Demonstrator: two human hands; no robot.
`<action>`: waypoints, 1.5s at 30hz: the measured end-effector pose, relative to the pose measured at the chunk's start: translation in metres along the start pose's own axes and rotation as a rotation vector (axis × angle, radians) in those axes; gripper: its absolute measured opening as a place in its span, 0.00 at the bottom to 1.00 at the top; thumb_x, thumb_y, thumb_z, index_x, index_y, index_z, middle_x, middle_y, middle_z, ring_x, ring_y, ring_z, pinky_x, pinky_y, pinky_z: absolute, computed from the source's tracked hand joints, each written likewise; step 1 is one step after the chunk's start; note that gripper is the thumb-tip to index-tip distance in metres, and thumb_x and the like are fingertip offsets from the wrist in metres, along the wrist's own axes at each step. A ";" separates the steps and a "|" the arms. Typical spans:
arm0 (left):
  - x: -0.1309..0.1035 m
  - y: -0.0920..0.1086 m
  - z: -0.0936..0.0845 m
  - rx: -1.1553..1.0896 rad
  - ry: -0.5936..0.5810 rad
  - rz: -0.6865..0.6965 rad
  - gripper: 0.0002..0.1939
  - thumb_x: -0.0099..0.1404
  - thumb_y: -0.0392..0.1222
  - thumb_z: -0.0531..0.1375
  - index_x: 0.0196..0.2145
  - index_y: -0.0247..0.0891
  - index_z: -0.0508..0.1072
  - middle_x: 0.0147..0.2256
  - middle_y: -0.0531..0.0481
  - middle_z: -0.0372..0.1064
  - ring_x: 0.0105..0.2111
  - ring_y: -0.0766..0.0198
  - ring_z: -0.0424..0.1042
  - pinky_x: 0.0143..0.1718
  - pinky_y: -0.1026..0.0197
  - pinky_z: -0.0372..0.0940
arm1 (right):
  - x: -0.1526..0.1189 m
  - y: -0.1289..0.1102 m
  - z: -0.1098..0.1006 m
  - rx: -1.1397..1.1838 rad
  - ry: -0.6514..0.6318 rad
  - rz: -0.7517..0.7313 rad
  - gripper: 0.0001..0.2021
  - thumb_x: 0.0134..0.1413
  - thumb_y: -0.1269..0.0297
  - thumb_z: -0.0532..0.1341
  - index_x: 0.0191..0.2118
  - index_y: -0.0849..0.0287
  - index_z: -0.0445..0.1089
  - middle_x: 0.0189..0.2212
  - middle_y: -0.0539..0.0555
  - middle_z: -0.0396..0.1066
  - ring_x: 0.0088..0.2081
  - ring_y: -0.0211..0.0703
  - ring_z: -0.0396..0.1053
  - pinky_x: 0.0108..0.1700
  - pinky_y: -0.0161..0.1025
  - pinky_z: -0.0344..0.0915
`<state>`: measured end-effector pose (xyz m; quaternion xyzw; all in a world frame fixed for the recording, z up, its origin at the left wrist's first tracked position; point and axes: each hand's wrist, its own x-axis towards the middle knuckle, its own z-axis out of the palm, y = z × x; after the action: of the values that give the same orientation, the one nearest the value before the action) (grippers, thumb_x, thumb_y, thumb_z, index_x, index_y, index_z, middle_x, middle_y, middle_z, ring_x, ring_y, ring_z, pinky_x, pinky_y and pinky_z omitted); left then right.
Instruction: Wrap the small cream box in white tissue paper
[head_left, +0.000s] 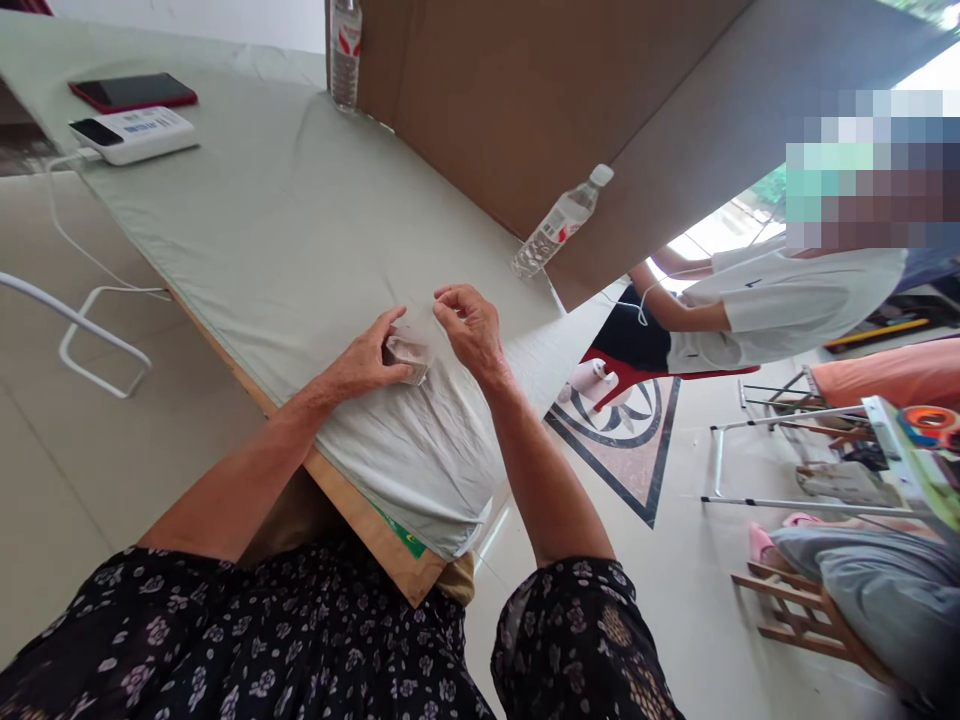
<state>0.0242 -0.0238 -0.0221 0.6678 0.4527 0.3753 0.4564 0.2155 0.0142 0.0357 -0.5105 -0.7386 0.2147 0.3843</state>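
Near the front corner of the cloth-covered table, my left hand is closed around a small clear, box-shaped packet. The packet rests at the tabletop and looks see-through, with its contents too indistinct to name. Just to the right, my right hand is raised a little above the cloth. Its thumb and fingertips are pinched together, pointing towards the packet but apart from it. Whatever is between those fingertips, if anything, is too small or faint to make out.
A clear bottle leans by the brown cardboard panel; another bottle stands farther back. At the left lie a phone and a white power bank with a cable. A person in a white shirt sits beyond the panel.
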 end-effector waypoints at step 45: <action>0.005 -0.001 -0.003 -0.311 0.348 -0.068 0.27 0.52 0.54 0.69 0.47 0.37 0.77 0.48 0.42 0.76 0.47 0.54 0.74 0.50 0.52 0.69 | -0.046 0.050 0.026 0.583 0.313 0.456 0.13 0.52 0.49 0.61 0.30 0.54 0.65 0.27 0.47 0.68 0.28 0.36 0.62 0.32 0.35 0.62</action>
<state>0.0227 -0.0176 -0.0212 0.4992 0.4834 0.5344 0.4812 0.2334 -0.0065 -0.0315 -0.5575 -0.4470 0.4146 0.5635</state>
